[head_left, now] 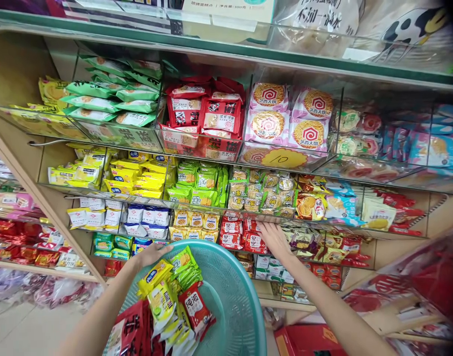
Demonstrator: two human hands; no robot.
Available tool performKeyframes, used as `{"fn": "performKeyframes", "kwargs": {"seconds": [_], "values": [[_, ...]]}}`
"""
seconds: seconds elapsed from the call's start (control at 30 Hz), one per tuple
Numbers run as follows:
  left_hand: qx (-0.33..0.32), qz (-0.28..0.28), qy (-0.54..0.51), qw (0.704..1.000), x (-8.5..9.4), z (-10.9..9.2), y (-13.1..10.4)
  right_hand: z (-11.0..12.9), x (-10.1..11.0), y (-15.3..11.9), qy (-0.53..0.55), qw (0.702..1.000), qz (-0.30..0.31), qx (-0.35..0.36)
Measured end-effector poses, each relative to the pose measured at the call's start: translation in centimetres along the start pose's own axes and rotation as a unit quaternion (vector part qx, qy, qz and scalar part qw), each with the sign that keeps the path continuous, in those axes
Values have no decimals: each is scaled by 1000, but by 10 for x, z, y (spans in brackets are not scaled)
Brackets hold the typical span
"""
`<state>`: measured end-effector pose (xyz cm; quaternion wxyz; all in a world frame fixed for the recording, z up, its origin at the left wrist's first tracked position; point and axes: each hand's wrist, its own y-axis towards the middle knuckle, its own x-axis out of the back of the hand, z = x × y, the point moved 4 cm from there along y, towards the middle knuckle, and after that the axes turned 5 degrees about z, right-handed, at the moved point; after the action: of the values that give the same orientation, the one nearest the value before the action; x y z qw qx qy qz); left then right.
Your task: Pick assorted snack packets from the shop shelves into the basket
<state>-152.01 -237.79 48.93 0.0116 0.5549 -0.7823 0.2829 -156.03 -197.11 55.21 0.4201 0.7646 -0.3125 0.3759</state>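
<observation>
A teal basket (230, 296) is held at its far rim by the left hand (150, 254), grip closed on the rim, with yellow, green and red packets (174, 296) piled inside at its left. The right hand (274, 240) is stretched to the shelf (397, 235), fingers spread flat and open, nothing clasped, touching the red packs (241, 235) in the third row. Pink-wrapped cakes (286, 118) are stacked two rows above.
</observation>
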Motion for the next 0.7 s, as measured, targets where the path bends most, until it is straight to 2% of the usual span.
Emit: {"fn": "performKeyframes", "kwargs": {"seconds": [0.27, 0.7], "values": [[-6, -36, 23, 999, 4, 1, 2, 0, 2, 1, 1, 1000, -2, 6], [8, -36, 10, 999, -5, -11, -10, 1, 2, 3, 23, 999, -26, 5]]}}
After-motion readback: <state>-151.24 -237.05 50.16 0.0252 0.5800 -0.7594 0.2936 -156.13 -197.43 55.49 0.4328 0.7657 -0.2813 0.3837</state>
